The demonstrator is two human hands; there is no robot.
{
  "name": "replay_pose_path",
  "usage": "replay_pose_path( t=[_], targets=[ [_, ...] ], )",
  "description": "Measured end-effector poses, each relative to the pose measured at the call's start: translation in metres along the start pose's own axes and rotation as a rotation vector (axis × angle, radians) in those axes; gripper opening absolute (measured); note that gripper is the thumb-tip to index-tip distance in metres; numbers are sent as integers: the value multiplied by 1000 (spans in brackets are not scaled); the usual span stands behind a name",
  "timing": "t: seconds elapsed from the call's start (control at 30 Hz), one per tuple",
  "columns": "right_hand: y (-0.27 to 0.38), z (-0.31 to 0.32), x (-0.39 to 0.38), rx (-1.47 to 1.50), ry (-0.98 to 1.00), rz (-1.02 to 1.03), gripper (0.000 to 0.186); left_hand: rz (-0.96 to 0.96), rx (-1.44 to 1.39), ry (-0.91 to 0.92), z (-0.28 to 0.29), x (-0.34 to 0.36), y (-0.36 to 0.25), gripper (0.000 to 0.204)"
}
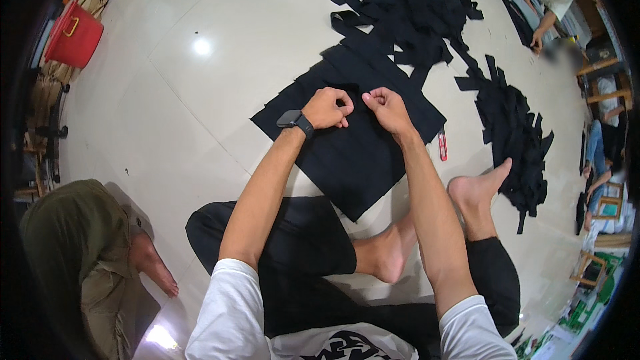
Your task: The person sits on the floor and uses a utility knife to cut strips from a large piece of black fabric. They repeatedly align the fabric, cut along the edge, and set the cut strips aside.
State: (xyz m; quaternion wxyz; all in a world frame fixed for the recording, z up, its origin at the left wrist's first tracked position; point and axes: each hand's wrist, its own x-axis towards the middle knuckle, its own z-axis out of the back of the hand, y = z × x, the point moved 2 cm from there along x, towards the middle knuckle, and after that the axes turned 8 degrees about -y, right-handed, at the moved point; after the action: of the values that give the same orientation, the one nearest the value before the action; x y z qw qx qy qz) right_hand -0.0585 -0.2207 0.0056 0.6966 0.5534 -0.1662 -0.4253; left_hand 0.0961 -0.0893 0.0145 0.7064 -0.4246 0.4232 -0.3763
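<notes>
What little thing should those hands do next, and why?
I'd probably ease the left hand and right hand gently a little apart. Their fingers look pinched, close together over the black cloth, which seems to lie in overlapping layers. A small pull might show whether a layer is held; black on black makes that hard to tell.

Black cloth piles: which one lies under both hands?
The flat stack, with straight outer edges; the far heap and right heap are tangled strips.
</notes>
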Motion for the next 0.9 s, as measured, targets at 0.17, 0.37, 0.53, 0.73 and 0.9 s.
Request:
replay_pose_path(
  t=[0.17, 0.37, 0.53, 0.73, 0.9],
  targets=[
    [2, 2, 1, -42, 8, 8, 36, 15, -39, -49, -5, -7, -1, 16],
    [4, 2, 0, -25, 9, 20, 35, -203, 131, -65, -10, -7, -4, 17],
    [4, 0, 0, -24, 24, 8, 35, -133, 27, -60, -7, -5, 3, 16],
    [0, 2, 2, -15, 25, 30, 34, -23, 33, -72, -9, -9, -3, 20],
    [3, -2, 0, -8, 20, 21, 34, 7, -48, -74, -5, -12, -1, 25]
  ],
)
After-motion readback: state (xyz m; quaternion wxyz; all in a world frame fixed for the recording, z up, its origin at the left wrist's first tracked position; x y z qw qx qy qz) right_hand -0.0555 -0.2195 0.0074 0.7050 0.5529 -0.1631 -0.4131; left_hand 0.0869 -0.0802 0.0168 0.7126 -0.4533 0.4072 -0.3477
